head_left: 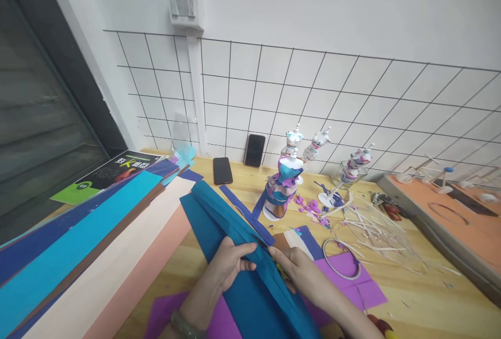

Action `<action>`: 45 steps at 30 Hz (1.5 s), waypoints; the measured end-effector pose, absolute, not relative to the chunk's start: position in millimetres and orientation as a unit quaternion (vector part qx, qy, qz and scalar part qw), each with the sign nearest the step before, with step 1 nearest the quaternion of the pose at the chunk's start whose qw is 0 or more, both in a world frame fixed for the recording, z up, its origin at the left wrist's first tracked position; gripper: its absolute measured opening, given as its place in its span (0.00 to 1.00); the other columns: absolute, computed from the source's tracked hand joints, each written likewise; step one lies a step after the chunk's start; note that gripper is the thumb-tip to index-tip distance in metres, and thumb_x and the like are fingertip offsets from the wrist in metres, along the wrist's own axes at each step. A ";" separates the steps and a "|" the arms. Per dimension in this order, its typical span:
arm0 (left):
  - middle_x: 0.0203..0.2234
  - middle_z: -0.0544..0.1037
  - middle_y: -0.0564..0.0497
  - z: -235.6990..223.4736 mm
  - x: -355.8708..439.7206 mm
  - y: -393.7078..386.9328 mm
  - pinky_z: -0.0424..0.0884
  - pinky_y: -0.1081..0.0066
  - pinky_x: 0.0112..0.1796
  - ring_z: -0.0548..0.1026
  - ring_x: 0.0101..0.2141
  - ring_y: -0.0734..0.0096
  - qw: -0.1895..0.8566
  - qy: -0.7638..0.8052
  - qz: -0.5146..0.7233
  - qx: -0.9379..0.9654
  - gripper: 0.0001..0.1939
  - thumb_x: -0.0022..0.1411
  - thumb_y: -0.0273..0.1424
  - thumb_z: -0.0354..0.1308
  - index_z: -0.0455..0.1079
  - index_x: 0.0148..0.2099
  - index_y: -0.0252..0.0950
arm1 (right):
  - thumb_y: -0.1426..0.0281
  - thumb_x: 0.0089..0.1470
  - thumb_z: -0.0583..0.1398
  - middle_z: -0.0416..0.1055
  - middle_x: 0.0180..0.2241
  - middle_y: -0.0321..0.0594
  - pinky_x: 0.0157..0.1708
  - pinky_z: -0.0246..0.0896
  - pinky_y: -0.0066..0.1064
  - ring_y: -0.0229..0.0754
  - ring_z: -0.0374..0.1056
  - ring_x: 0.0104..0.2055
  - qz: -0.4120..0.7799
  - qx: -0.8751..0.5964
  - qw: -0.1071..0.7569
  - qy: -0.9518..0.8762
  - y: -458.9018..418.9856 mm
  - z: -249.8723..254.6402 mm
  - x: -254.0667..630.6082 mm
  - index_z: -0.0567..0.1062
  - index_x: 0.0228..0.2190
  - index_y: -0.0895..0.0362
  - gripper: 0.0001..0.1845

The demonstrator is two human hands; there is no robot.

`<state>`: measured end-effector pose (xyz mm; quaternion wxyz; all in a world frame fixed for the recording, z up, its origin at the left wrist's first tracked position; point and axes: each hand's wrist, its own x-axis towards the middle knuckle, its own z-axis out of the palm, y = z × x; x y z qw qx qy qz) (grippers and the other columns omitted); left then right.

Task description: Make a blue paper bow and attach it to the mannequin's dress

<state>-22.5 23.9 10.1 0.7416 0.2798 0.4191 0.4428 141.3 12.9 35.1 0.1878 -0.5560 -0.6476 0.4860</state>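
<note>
Teal paper (211, 224) lies lower centre of frame, folded edge angling down and right. Left hand (231, 265) pinches the fold; right hand (296, 270) grips what look like scissors (260, 242), dark blades at the fold. Best practice, by judgement: left thumb clear of the blades, layers held taut and flush, paper fed steadily, strokes long and even.
</note>
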 end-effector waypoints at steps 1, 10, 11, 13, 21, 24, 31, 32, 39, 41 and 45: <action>0.27 0.76 0.46 10.1 -22.6 23.9 0.68 0.78 0.19 0.72 0.24 0.73 0.742 0.417 0.444 0.280 0.12 0.48 0.26 0.62 0.71 0.37 0.28 | 0.50 0.54 0.45 0.48 0.06 0.26 0.14 0.45 0.25 0.31 0.48 0.09 0.482 -0.557 0.187 -0.650 14.8 35.3 139.9 0.52 0.11 0.54 0.29; 0.27 0.76 0.47 10.0 -23.0 25.3 0.68 0.78 0.18 0.72 0.24 0.73 0.745 0.409 0.451 0.272 0.13 0.48 0.26 0.63 0.70 0.38 0.30 | 0.51 0.56 0.43 0.53 0.05 0.29 0.15 0.50 0.24 0.32 0.50 0.09 0.456 -0.562 0.180 -0.666 19.5 37.8 133.3 0.55 0.10 0.54 0.30; 0.27 0.76 0.47 10.1 -23.0 25.2 0.68 0.78 0.18 0.72 0.24 0.73 0.746 0.408 0.451 0.272 0.13 0.48 0.26 0.63 0.70 0.39 0.30 | 0.51 0.56 0.43 0.53 0.05 0.29 0.14 0.50 0.24 0.32 0.51 0.09 0.454 -0.564 0.180 -0.666 19.2 37.4 133.3 0.55 0.10 0.54 0.30; 0.28 0.76 0.46 10.4 -23.1 24.7 0.68 0.78 0.18 0.72 0.24 0.73 0.747 0.406 0.450 0.274 0.14 0.48 0.26 0.63 0.70 0.39 0.29 | 0.52 0.56 0.44 0.52 0.05 0.29 0.14 0.50 0.24 0.32 0.50 0.09 0.452 -0.566 0.179 -0.666 18.6 36.3 133.3 0.55 0.10 0.54 0.30; 0.28 0.76 0.47 11.5 -23.7 23.1 0.68 0.78 0.18 0.72 0.23 0.74 0.745 0.412 0.451 0.268 0.14 0.46 0.26 0.64 0.71 0.38 0.29 | 0.53 0.56 0.44 0.49 0.05 0.29 0.13 0.46 0.24 0.31 0.48 0.09 0.453 -0.572 0.181 -0.659 19.5 34.9 131.8 0.53 0.09 0.54 0.30; 0.27 0.76 0.47 11.0 -23.7 23.5 0.67 0.78 0.18 0.72 0.23 0.74 0.742 0.418 0.452 0.265 0.13 0.46 0.26 0.64 0.71 0.37 0.29 | 0.52 0.56 0.44 0.49 0.06 0.29 0.12 0.44 0.24 0.31 0.48 0.09 0.454 -0.575 0.182 -0.656 18.5 34.2 131.0 0.53 0.09 0.54 0.30; 0.24 0.76 0.48 11.4 -22.5 24.0 0.67 0.79 0.17 0.71 0.21 0.76 0.744 0.410 0.450 0.274 0.10 0.47 0.27 0.63 0.72 0.34 0.29 | 0.52 0.56 0.43 0.50 0.06 0.29 0.12 0.45 0.24 0.31 0.48 0.09 0.439 -0.582 0.185 -0.659 18.5 30.1 130.3 0.54 0.08 0.55 0.32; 0.24 0.76 0.48 11.7 -22.4 24.2 0.66 0.79 0.17 0.71 0.21 0.76 0.744 0.413 0.450 0.270 0.10 0.47 0.27 0.63 0.72 0.34 0.29 | 0.51 0.56 0.43 0.50 0.06 0.29 0.12 0.45 0.24 0.31 0.49 0.10 0.438 -0.582 0.187 -0.659 19.3 29.8 130.3 0.55 0.09 0.55 0.31; 0.23 0.76 0.48 13.6 -23.9 25.4 0.66 0.78 0.17 0.71 0.21 0.74 0.747 0.411 0.458 0.253 0.11 0.46 0.30 0.64 0.71 0.33 0.30 | 0.51 0.55 0.44 0.50 0.06 0.29 0.13 0.44 0.24 0.31 0.48 0.10 0.436 -0.577 0.187 -0.665 21.0 29.7 133.0 0.55 0.09 0.55 0.30; 0.23 0.76 0.49 12.4 -25.8 26.5 0.67 0.77 0.17 0.71 0.22 0.73 0.736 0.419 0.474 0.241 0.10 0.48 0.31 0.63 0.70 0.33 0.31 | 0.51 0.55 0.45 0.50 0.06 0.28 0.13 0.44 0.25 0.31 0.47 0.10 0.439 -0.573 0.185 -0.667 20.1 29.6 133.5 0.55 0.10 0.55 0.30; 0.24 0.76 0.50 10.3 -29.9 28.5 0.66 0.78 0.18 0.72 0.23 0.74 0.712 0.426 0.505 0.237 0.09 0.48 0.28 0.62 0.69 0.34 0.32 | 0.51 0.55 0.45 0.50 0.07 0.28 0.14 0.45 0.25 0.32 0.47 0.10 0.443 -0.565 0.184 -0.671 18.8 31.0 132.2 0.53 0.10 0.54 0.29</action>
